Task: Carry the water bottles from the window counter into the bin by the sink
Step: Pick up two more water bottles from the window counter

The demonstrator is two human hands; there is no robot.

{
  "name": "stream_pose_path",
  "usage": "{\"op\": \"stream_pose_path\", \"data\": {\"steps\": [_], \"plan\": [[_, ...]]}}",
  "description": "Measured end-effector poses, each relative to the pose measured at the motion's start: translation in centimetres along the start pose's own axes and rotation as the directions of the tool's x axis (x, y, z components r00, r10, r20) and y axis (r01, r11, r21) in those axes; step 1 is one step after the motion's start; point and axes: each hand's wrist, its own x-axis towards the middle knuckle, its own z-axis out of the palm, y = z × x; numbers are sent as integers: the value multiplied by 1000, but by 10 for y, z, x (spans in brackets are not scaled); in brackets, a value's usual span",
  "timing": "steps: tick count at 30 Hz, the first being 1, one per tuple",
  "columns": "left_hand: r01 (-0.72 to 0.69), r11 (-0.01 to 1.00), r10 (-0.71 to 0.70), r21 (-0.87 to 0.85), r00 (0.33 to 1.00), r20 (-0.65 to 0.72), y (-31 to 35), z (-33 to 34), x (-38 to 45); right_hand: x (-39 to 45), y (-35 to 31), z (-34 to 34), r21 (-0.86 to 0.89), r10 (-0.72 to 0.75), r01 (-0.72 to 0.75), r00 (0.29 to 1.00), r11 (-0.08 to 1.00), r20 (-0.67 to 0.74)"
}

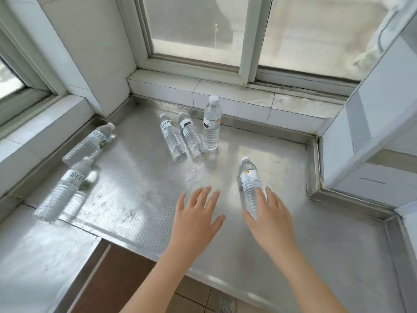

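Six clear water bottles sit on the steel counter (140, 199) under the window (225, 30), and the tall upright bottle (211, 123) near the tiled back ledge serves as the marker for the rest. Just to its left lie two bottles side by side — the nearer lying bottle (191, 136) almost touching its base, the second lying bottle (172, 137) beside that one, both with caps pointing toward the window. Far to the left of the upright one, along the counter's left edge, rest the far-left bottle (90, 143) and, nearer the camera, the front-left bottle (62, 190), both tipped on their sides. In front of the upright bottle and slightly right stands the near bottle (250, 184), leaning a little. The right hand (268, 218) is at that near bottle's lower part, fingers spread and straight, thumb to its left and the other fingers to its right — whether it actually touches cannot be told. The left hand (196, 213) hovers over bare steel in front of the upright bottle, fingers fanned apart, holding nothing.
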Motion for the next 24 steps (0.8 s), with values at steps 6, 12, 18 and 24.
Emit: {"op": "stream_pose_path", "data": {"steps": [6,12,18,24], "plan": [[65,998,-65,5,998,21,-6,22,43,76,9,26,24,94,-101,975,995,202],[63,998,-63,-8,997,41,-17,42,73,110,10,41,64,168,-189,956,980,242],[66,995,-61,-72,996,64,-32,54,101,126,11,44,172,263,-311,931,935,252],[96,966,-86,-239,995,53,-52,55,142,142,19,41,346,362,-459,880,819,308]]}}
